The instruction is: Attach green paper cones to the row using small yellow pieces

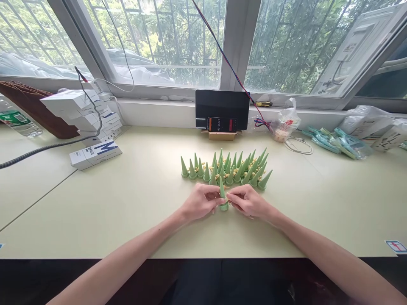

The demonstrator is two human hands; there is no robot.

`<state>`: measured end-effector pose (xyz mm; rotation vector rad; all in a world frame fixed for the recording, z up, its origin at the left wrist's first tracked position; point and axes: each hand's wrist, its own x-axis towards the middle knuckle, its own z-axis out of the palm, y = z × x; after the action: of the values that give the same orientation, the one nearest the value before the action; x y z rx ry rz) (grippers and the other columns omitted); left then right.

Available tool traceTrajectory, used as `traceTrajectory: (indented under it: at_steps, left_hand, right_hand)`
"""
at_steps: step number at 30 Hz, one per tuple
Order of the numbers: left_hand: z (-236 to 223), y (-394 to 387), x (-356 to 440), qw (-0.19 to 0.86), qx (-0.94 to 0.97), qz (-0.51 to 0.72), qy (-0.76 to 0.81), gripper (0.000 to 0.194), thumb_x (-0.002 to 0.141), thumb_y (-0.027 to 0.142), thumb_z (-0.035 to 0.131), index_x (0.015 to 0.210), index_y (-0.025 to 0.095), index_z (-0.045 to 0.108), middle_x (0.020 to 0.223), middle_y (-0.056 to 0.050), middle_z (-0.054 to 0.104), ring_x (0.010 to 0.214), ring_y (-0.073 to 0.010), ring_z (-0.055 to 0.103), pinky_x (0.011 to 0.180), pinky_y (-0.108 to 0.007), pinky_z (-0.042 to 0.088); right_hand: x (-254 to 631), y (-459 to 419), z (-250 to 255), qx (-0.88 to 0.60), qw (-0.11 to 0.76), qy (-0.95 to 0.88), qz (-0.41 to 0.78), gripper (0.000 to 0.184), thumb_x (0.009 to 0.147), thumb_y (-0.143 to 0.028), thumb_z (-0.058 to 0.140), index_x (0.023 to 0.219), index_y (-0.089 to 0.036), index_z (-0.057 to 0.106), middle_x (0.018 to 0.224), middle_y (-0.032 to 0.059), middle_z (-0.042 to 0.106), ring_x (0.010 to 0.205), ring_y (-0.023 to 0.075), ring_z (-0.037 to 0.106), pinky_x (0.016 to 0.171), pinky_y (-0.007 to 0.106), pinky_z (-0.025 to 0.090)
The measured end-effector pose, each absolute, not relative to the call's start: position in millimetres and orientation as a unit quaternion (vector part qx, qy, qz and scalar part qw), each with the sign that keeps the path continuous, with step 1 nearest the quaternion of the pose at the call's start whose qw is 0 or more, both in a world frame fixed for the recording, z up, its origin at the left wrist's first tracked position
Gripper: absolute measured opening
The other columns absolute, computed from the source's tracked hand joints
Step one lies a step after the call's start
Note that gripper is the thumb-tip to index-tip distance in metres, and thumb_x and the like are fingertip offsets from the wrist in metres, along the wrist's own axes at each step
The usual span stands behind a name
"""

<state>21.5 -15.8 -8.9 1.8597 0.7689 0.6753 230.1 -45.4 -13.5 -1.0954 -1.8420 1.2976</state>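
Note:
My left hand (205, 200) grips a slim green cone (222, 190) that stands upright on a round green base near the table's front. On the cone's other side, my right hand (247, 200) has its fingertips pinched together at the lower part; a tiny yellowish bit shows there, too small to name. Just beyond my hands stands a cluster of similar green cones (238, 171), in rows, with small yellow pieces (225, 174) between them.
Behind the cones a phone (221, 124) leans on a dark screen (203, 101) over a cardboard stand (221, 136). White boxes (96, 153) and a bottle (19, 120) are at left. A plastic bag (286, 123), a white cable (299, 146) and teal packets (337, 142) lie at right.

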Motion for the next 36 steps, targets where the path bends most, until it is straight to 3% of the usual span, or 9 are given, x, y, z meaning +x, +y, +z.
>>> traceTrajectory:
  at_steps: [4,7,12,17,28,36]
  left_hand:
    - [-14.4,-17.9,20.4,0.311,0.861,0.307,0.259,0.022,0.092,0.026,0.059,0.074,0.015,0.065,0.062,0.000,0.058,0.055,-0.0088,0.048,0.055,-0.021,0.039]
    - [-15.9,-18.7,20.6,0.272,0.877,0.315,0.239,0.020,0.094,0.024,0.056,0.080,0.015,0.067,0.066,-0.001,0.058,0.057,-0.0090,0.045,0.055,-0.021,0.037]
    - [-9.7,-19.7,23.9,0.410,0.802,0.308,0.307,0.019,0.087,0.021,0.064,0.070,0.014,0.061,0.058,0.002,0.056,0.049,-0.0077,0.053,0.052,-0.019,0.043]
    - [-2.7,-17.8,23.7,0.573,0.704,0.266,0.325,0.027,0.085,0.033,0.068,0.068,0.013,0.058,0.055,0.002,0.056,0.043,-0.0103,0.059,0.040,-0.018,0.042]
    - [-5.1,-9.4,18.6,0.632,0.663,0.197,0.351,0.035,0.080,0.044,0.073,0.074,0.011,0.063,0.058,0.000,0.058,0.042,-0.0084,0.055,0.036,-0.017,0.032]
    - [-2.9,-8.3,16.9,0.660,0.635,0.179,0.360,0.037,0.075,0.046,0.077,0.078,0.011,0.067,0.059,0.000,0.059,0.043,-0.0073,0.054,0.037,-0.017,0.030]
  right_hand:
    - [232.8,-43.8,-10.5,-0.426,0.271,-0.586,0.634,0.042,0.092,-0.046,0.055,0.061,-0.019,0.049,0.047,-0.0079,0.039,0.028,0.0051,0.029,0.024,0.019,0.026]
    - [233.0,-42.6,-9.7,-0.434,0.273,-0.561,0.650,0.041,0.091,-0.046,0.057,0.061,-0.019,0.050,0.048,-0.0082,0.039,0.028,0.0045,0.028,0.022,0.019,0.026]
    - [231.5,-44.9,-10.0,-0.417,0.297,-0.609,0.606,0.045,0.095,-0.044,0.053,0.058,-0.020,0.044,0.042,-0.0087,0.036,0.027,0.0059,0.032,0.024,0.019,0.026]
    - [230.7,-49.1,-12.2,-0.404,0.315,-0.695,0.505,0.046,0.100,-0.037,0.047,0.058,-0.019,0.043,0.041,-0.0067,0.044,0.027,0.0067,0.040,0.031,0.021,0.025]
    - [227.0,-46.8,-14.8,-0.404,0.315,-0.750,0.418,0.044,0.099,-0.029,0.047,0.057,-0.017,0.045,0.048,-0.0035,0.049,0.040,0.0068,0.043,0.043,0.021,0.031]
    - [226.9,-46.8,-15.1,-0.403,0.308,-0.757,0.412,0.045,0.099,-0.034,0.046,0.057,-0.018,0.045,0.050,-0.0023,0.050,0.044,0.0088,0.041,0.047,0.023,0.032]
